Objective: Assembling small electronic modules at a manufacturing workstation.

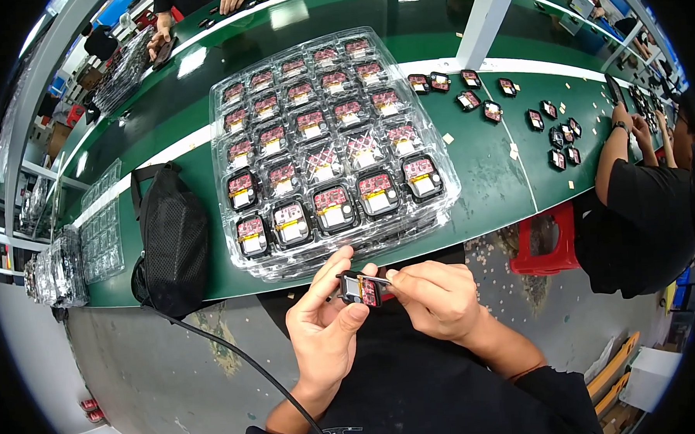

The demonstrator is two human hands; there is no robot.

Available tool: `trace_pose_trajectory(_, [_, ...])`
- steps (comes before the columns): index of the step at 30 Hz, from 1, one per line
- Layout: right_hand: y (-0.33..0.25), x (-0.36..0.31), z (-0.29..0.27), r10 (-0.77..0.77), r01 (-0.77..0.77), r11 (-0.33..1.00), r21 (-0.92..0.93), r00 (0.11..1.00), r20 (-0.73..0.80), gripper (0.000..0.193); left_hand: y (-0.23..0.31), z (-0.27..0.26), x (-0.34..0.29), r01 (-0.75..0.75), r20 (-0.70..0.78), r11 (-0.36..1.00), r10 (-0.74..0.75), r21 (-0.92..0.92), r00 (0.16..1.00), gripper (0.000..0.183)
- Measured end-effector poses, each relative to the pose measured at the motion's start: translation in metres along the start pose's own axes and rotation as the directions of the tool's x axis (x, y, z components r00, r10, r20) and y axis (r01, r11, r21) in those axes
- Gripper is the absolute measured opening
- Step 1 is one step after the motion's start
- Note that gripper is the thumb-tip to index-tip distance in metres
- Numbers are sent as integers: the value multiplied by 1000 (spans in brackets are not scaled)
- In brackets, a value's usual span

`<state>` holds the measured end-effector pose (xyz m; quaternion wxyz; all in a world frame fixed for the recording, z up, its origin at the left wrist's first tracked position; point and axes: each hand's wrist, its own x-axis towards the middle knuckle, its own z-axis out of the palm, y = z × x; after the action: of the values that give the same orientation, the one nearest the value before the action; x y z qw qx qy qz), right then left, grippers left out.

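Observation:
Between thumb and fingers, my left hand [325, 326] holds a small black-cased electronic module [361, 290] with a red circuit board and a pale block in it. My right hand [440, 297] pinches a thin dark tool [377, 280], its tip at the module's upper edge; the exact kind of tool is too small to tell. Just beyond my hands, a stack of clear plastic trays [325, 245] stands on the green table. Its top tray carries rows of similar modules [334, 207], one per pocket.
A black mesh bag [174, 232] lies left of the trays, beside more stacked clear trays [59, 268]. Loose modules [468, 100] are scattered at the right. A co-worker [634, 220] sits there, near a red stool [546, 243]. A grey post [488, 25] rises behind.

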<state>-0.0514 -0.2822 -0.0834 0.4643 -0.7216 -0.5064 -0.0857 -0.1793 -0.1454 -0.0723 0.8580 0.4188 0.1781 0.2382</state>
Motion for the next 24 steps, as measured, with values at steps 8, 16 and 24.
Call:
trace_pose_trajectory(8, [-3, 2, -3, 18, -20, 999, 35, 998, 53, 27, -1, -1, -2, -22, 10, 1000, 22, -2, 1000, 60])
trace_pose_trajectory(16, [0, 7, -13, 54, -56, 982, 181, 998, 17, 25, 15, -8, -1, -194, 167, 973, 172, 124, 971, 63])
trace_pose_trajectory(24, [9, 4, -29, 176, -152, 967, 206, 978, -108, 21, 58, -3, 49, -461, 187, 835, 422, 302, 887, 63])
